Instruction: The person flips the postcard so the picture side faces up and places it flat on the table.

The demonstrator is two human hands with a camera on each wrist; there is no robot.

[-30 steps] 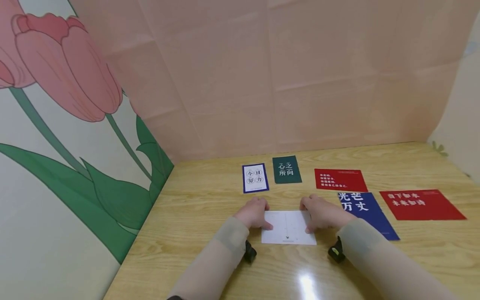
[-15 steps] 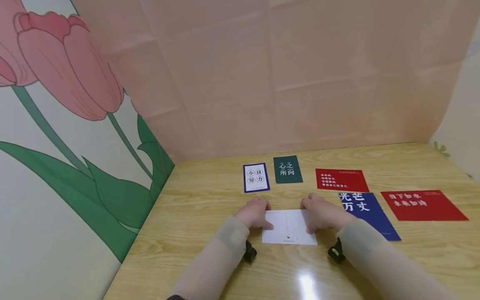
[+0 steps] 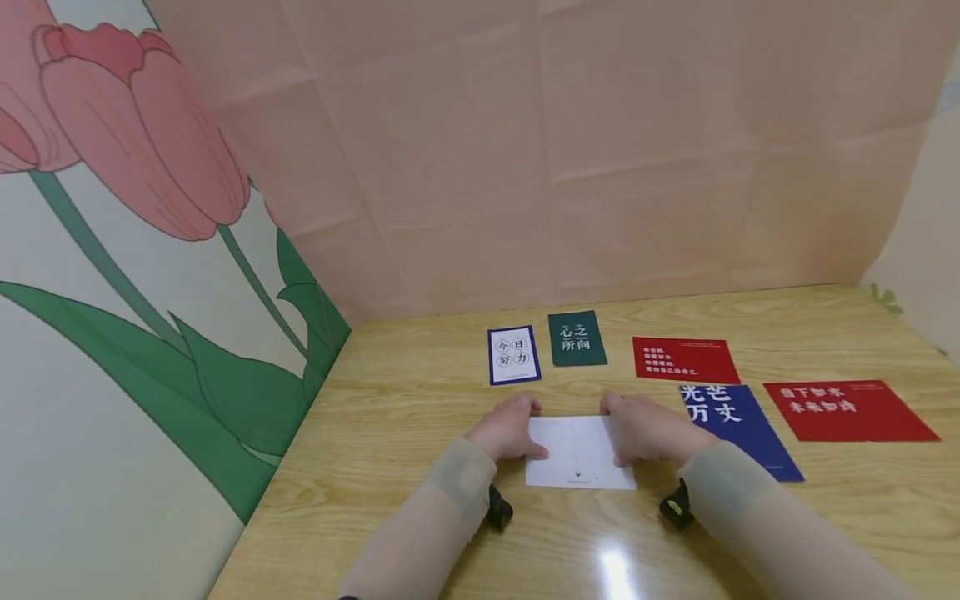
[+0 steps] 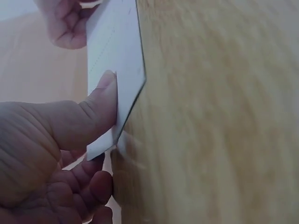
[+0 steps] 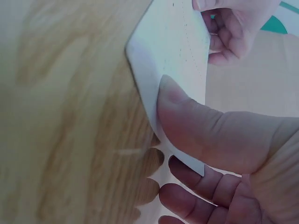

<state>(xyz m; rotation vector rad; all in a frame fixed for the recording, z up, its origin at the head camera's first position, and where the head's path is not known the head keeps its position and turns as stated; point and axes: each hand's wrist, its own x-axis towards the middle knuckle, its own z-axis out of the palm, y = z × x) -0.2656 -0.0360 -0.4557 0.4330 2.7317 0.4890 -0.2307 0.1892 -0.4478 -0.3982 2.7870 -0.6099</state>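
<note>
A white postcard (image 3: 576,450), its back with faint printed lines facing up, lies near the middle of the wooden table. My left hand (image 3: 512,429) pinches its left end. In the left wrist view the thumb presses on the upper face while curled fingers sit under the edge of the postcard (image 4: 126,56). At the right end my right hand (image 3: 651,429) holds it the same way, as the right wrist view shows with the postcard (image 5: 170,51) between thumb and fingers. The ends bend up a little from the tabletop. Its underside is hidden.
Behind lie a blue-bordered white card (image 3: 514,355) and a green card (image 3: 577,338). To the right are a red card (image 3: 686,360), a blue card (image 3: 742,433) close to my right wrist, and another red card (image 3: 852,410). A tulip-painted wall (image 3: 135,350) borders the left.
Both hands keep their hold on the postcard. Its far edge now appears slightly higher in the head view; the other cards stay put.
</note>
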